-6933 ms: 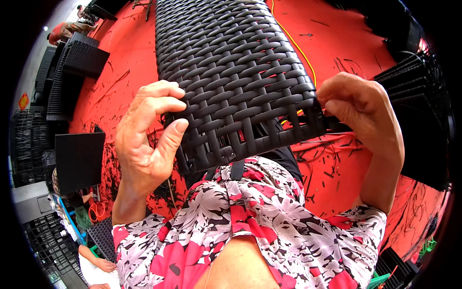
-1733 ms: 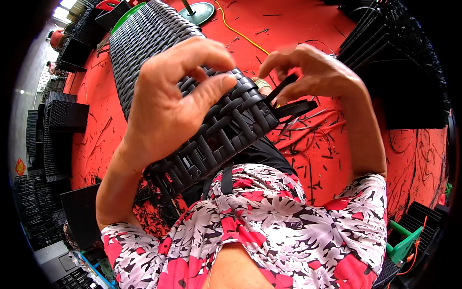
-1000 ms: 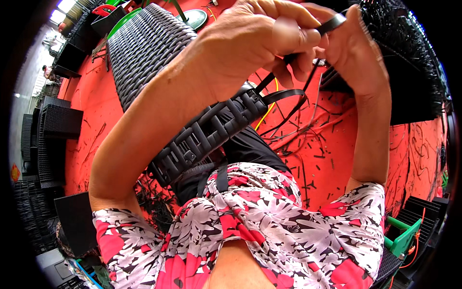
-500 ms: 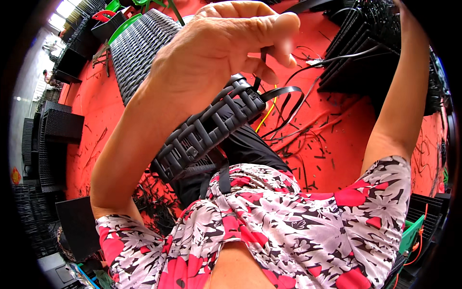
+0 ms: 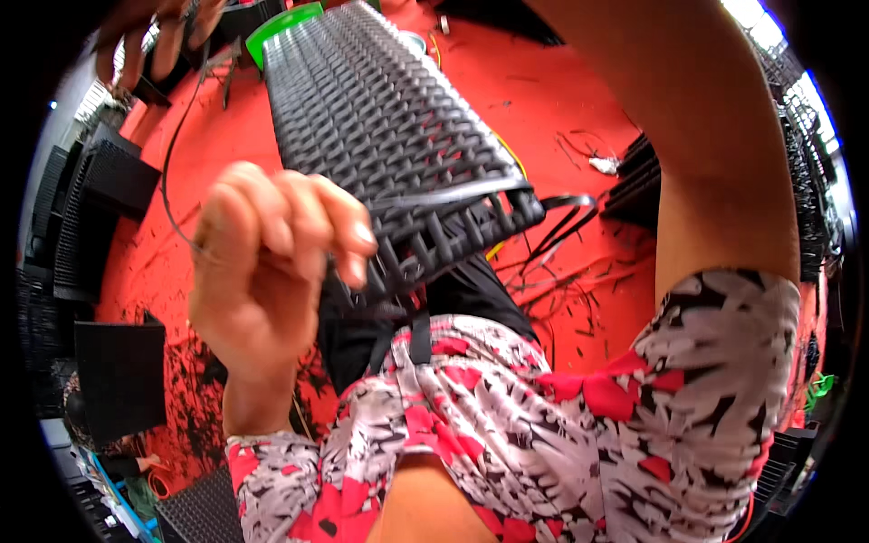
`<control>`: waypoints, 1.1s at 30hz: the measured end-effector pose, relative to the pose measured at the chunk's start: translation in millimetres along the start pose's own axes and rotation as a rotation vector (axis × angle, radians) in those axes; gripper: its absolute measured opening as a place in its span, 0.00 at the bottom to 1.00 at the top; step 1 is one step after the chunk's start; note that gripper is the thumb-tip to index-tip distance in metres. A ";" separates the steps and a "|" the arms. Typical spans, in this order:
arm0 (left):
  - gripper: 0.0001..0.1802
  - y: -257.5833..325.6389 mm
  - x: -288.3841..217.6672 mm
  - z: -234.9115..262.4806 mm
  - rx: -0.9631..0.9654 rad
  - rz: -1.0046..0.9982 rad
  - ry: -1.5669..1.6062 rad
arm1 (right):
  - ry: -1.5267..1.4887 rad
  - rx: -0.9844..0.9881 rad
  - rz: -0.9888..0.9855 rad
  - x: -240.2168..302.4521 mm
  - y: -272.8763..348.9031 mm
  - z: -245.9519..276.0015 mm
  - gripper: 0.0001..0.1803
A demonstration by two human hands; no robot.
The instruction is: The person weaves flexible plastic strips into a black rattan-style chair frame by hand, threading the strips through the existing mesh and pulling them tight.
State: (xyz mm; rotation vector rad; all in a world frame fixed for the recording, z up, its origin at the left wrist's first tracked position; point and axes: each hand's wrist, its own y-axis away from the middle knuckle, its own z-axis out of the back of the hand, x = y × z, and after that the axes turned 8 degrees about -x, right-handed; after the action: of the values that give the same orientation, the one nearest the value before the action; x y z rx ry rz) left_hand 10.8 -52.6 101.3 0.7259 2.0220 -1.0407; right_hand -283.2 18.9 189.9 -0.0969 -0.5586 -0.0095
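Note:
A black woven panel (image 5: 389,127) slopes from my lap away over the red floor (image 5: 579,100). My left hand (image 5: 262,271) is curled at the panel's near left corner, fingertips against the woven edge. A thin black strip (image 5: 168,172) runs from this hand up to the top left rim. There my right hand (image 5: 154,32) pinches it, only its fingers showing. My right forearm (image 5: 715,136) rises steeply along the right side. More loose strip ends (image 5: 561,213) stick out of the panel's near right corner.
Stacks of black woven panels (image 5: 90,199) stand along the left, with more dark panels (image 5: 634,181) at the right. A green object (image 5: 285,23) lies beyond the panel. Cut strip scraps (image 5: 579,281) and a yellow cable (image 5: 507,154) litter the floor.
My right arm has swung up and across, drawing the strip out long. My left hand dropped from the top of the view to the panel's near corner, uncovering the panel.

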 end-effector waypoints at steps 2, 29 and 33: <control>0.23 3.6 -2.7 24.6 0.067 -0.011 0.078 | -0.041 0.138 0.028 14.2 -0.1 -19.8 0.17; 0.08 28.0 -68.6 209.7 -0.358 -0.018 0.809 | -0.236 0.007 -0.020 18.3 57.4 -50.9 0.15; 0.18 -40.8 -44.2 122.7 0.087 0.168 0.745 | -0.046 -0.108 -0.112 6.1 76.8 -24.0 0.16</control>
State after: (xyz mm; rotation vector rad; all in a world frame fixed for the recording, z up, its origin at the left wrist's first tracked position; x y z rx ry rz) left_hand 48.7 -183.9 105.5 1.4673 2.4680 -0.8273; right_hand -262.7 93.2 166.0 -0.1708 -0.6085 -0.1472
